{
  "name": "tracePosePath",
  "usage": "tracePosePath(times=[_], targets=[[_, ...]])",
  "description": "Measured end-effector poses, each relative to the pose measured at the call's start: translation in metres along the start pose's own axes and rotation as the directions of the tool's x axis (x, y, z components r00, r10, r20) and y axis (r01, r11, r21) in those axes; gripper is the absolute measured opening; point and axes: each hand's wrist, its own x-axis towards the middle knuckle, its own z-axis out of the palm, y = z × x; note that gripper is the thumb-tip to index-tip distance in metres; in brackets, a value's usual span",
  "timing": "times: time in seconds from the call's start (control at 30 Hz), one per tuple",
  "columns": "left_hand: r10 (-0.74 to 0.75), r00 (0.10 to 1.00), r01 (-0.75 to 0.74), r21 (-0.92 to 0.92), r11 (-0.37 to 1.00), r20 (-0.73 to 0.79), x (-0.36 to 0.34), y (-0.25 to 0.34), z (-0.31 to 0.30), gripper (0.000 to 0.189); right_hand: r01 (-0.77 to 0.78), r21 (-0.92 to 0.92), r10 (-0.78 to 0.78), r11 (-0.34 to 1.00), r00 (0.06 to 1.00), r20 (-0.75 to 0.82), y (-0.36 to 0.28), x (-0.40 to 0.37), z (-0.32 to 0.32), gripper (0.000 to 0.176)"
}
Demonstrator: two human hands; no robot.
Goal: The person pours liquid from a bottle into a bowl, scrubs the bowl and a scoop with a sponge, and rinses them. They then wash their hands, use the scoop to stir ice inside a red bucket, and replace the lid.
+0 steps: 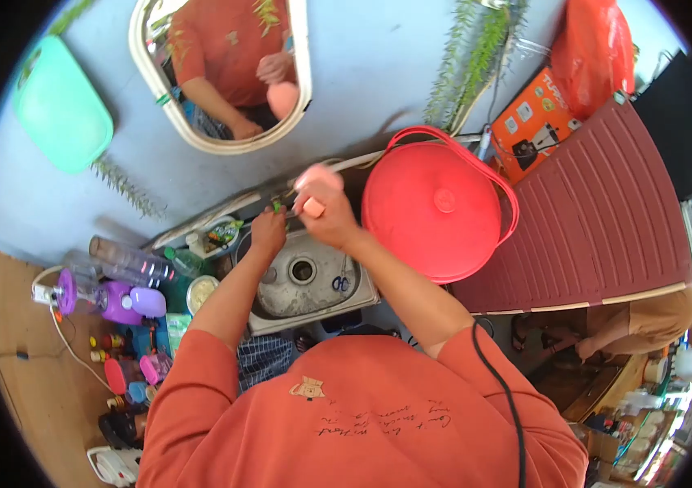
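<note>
My right hand (327,218) is closed around the handle of a peach-pink dipper (319,176). Its round body is blurred by motion and sits up by the wall, above the back of the sink. At the sink's back edge, my left hand (269,230) has its fingers on a tap with a green handle (278,205). Below both hands lies the steel sink (281,302), its round drain near the middle. Scissors with dark blue handles (340,284) rest on the sink's right side.
A big red lidded tub (431,211) stands right of the sink, beside a maroon ridged panel (574,211). Bottles and purple containers (117,301) crowd the left. A mirror (304,49) hangs ahead. Another person (647,325) is low at the right.
</note>
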Motion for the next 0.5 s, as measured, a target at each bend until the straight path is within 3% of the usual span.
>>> tracePosePath(times=[0.03,0.07,0.13,0.2,0.27,0.37,0.47,0.5], targets=[[0.029,0.999,-0.028,0.007,1.000,-0.014,0.001,-0.006,0.005,0.021,0.056,0.122,-0.040,0.991,0.991,-0.126,-0.004,0.003,0.008,0.013],[0.047,0.999,-0.047,-0.023,0.999,-0.023,0.002,-0.013,0.015,0.023,-0.019,0.338,0.067,0.941,0.989,-0.132,-0.010,-0.001,0.015,0.013],[0.073,0.997,-0.074,-0.058,0.996,-0.023,0.004,-0.013,0.021,0.025,0.031,0.172,-0.048,0.985,0.994,0.095,-0.018,-0.003,0.002,0.018],[0.005,0.998,-0.001,-0.079,0.997,0.056,0.002,-0.012,0.018,0.031,0.059,0.132,-0.068,0.989,0.995,0.067,-0.023,-0.005,-0.008,0.018],[0.026,0.998,-0.021,-0.071,0.997,0.061,0.003,-0.010,0.011,0.036,0.093,0.089,-0.097,0.992,0.994,0.041,-0.026,-0.005,-0.020,0.019],[-0.028,0.985,0.021,0.044,0.999,0.172,0.007,0.008,-0.026,0.041,0.129,0.059,-0.133,0.990,0.989,0.057,-0.033,-0.013,-0.049,0.019],[0.003,0.999,-0.003,-0.003,1.000,0.053,0.015,0.016,-0.040,0.040,0.135,0.064,-0.133,0.989,0.990,-0.044,-0.042,-0.022,-0.088,0.020],[-0.027,1.000,0.026,-0.045,0.999,-0.016,0.021,0.019,-0.040,0.032,0.086,0.059,-0.079,0.995,0.991,-0.111,-0.042,-0.025,-0.105,0.020]])
